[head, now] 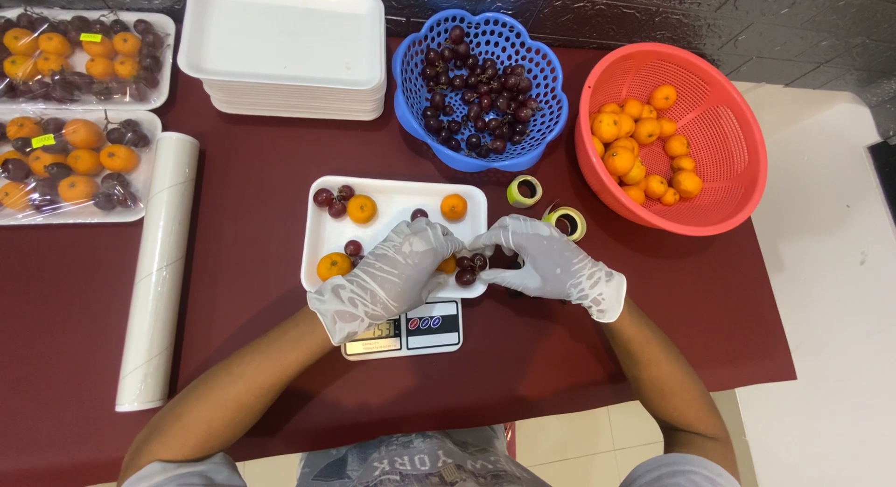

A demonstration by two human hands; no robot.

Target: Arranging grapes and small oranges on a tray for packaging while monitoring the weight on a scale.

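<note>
**Head view: both gloved hands meet over a small grape cluster on the weighing tray**

Head camera looks straight down on a dark red table, and we see our two hands in thin clear gloves closing in on the same spot. Our left hand (392, 272) curls over the near edge of the white foam tray (401, 205), fingers bent and pinched at a small bunch of dark grapes (469, 268); an orange mandarin peeks out just under its fingertips. Our right hand (551, 261) comes in from the other side, thumb and forefinger nipped on the same bunch, the rest of the fingers loosely folded. Neither hand is spread open.

We judge that the tray sits on the digital scale (403, 330) so its load can be read as fruit goes on; the display stays uncovered at the near edge. On the tray already lie a few mandarins and grape clusters, spaced toward the corners.

The blue basket of grapes (481, 76) and the red basket of mandarins (672, 132) stand just beyond the tray, within easy reach. Two rolls of tape (525, 190) lie between them and the tray. A stack of empty trays (285, 48) waits at the back, a roll of wrapping film (159, 268) lies to the left, and wrapped, filled trays (79, 160) are set aside at the far left.
</note>
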